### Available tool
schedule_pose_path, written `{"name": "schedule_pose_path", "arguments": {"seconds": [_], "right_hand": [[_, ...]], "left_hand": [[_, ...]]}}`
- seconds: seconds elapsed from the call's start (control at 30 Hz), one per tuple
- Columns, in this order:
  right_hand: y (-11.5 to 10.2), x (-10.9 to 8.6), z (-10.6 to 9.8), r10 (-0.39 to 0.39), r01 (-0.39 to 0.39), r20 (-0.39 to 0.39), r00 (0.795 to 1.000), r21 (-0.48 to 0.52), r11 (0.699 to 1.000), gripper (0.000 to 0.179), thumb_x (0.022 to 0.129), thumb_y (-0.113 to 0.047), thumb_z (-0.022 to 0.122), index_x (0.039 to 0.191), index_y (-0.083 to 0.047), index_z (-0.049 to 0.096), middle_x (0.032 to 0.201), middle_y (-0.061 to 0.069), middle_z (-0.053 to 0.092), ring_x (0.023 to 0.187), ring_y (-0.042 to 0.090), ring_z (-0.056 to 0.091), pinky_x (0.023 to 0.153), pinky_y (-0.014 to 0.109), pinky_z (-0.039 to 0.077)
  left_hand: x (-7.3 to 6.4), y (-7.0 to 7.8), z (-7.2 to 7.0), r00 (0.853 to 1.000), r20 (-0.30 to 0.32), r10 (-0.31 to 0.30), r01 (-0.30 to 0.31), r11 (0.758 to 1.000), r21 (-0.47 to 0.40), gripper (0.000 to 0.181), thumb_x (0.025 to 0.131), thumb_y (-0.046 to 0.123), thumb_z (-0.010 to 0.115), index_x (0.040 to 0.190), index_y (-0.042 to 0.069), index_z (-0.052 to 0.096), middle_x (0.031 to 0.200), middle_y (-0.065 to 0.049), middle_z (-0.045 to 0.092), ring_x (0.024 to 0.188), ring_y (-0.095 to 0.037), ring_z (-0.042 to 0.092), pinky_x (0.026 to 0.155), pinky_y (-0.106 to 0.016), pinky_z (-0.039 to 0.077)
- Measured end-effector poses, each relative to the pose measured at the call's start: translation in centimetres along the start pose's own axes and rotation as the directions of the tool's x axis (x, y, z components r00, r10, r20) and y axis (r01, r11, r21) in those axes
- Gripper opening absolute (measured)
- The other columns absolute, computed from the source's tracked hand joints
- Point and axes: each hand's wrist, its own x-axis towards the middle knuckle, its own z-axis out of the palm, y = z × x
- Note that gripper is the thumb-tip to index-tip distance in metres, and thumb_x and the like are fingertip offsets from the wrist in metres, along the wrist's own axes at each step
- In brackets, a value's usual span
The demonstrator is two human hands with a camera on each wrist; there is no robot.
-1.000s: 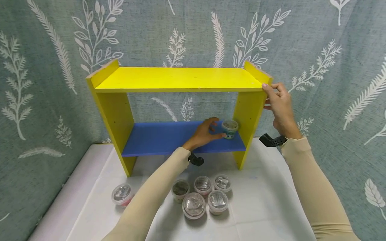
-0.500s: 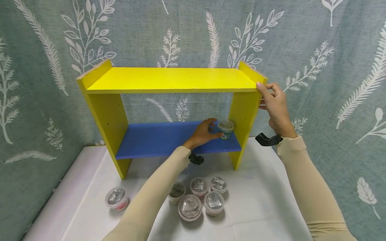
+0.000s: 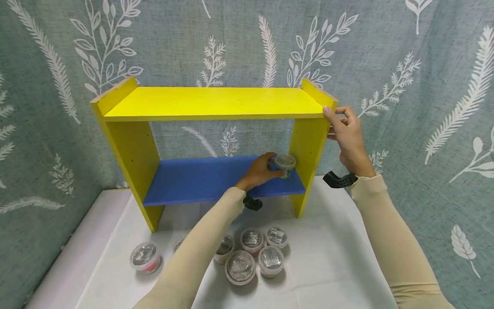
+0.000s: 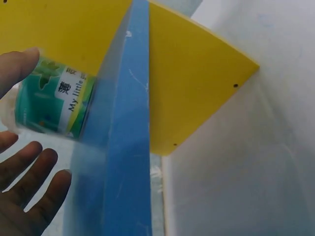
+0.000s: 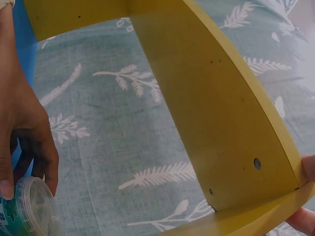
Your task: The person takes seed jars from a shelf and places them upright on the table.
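On the blue middle board (image 3: 193,178) of a yellow shelf (image 3: 239,103) stands a small round plastic tub (image 3: 286,164) with a clear lid and green label, near the right side panel. My left hand (image 3: 259,171) holds it from the left, thumb across the front and index finger at the far side. In the left wrist view the other fingers (image 4: 42,172) spread apart from the tub (image 4: 54,101). My right hand (image 3: 347,133) grips the upper right corner of the shelf, thumb in front and fingers behind. Both its sides show in the right wrist view, around the yellow panel (image 5: 231,108).
Several similar lidded tubs (image 3: 240,267) stand clustered on the white tabletop (image 3: 328,257) before the shelf. Another tub (image 3: 145,257) stands apart at left, and one is partly hidden by my left sleeve (image 3: 200,253). A patterned grey-green curtain (image 3: 173,43) hangs behind.
My left hand has moved slightly right, closing onto the tub. The tub keeps its place on the blue board. My right hand stays on the shelf corner. The head view has swung slightly right.
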Motion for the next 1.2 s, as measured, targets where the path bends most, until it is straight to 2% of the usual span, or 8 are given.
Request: {"name": "schedule_pose_path", "arguments": {"seconds": [0.2,0.7,0.97,1.2], "right_hand": [[-0.1,0.2,-0.1,-0.002,0.002,0.000,1.000,0.029,1.000,0.042,0.094,-0.050,0.072,0.119,-0.019,0.059,0.108,0.008,0.058,0.093,0.025,0.065,0.083,0.036,0.050],[-0.1,0.3,0.1,0.003,-0.003,-0.006,1.000,0.005,1.000,0.036,0.097,-0.051,0.067,0.112,-0.019,0.058,0.104,0.006,0.059,0.086,0.019,0.065,0.078,0.035,0.052],[-0.1,0.4,0.6,0.023,-0.023,0.015,1.000,0.022,0.999,0.036,0.097,-0.052,0.068,0.110,-0.020,0.057,0.106,0.006,0.058,0.087,0.020,0.065,0.077,0.033,0.053],[-0.1,0.3,0.1,0.010,-0.010,0.010,1.000,0.057,0.998,0.034,0.097,-0.048,0.069,0.109,-0.019,0.057,0.103,0.007,0.054,0.085,0.019,0.065,0.073,0.028,0.053]], "left_hand": [[0.5,-0.1,0.6,1.000,-0.002,0.009,-0.009,1.000,0.012,0.082,0.092,0.041,0.079,0.157,0.011,0.039,0.139,-0.011,0.055,0.119,-0.025,0.059,0.091,-0.041,0.054],[1.0,0.0,1.1,1.000,-0.001,0.000,-0.001,0.998,-0.065,0.084,0.092,0.041,0.079,0.158,0.009,0.037,0.138,-0.012,0.057,0.110,-0.024,0.061,0.086,-0.039,0.055],[0.2,-0.2,0.4,0.998,-0.045,-0.035,0.031,0.996,-0.083,0.079,0.090,0.042,0.081,0.151,0.008,0.044,0.127,-0.011,0.061,0.102,-0.022,0.062,0.081,-0.036,0.055],[-1.0,0.1,-0.5,0.999,-0.035,-0.027,0.025,0.998,-0.062,0.077,0.090,0.045,0.080,0.149,0.011,0.044,0.117,-0.007,0.062,0.098,-0.021,0.060,0.077,-0.035,0.052]]}}
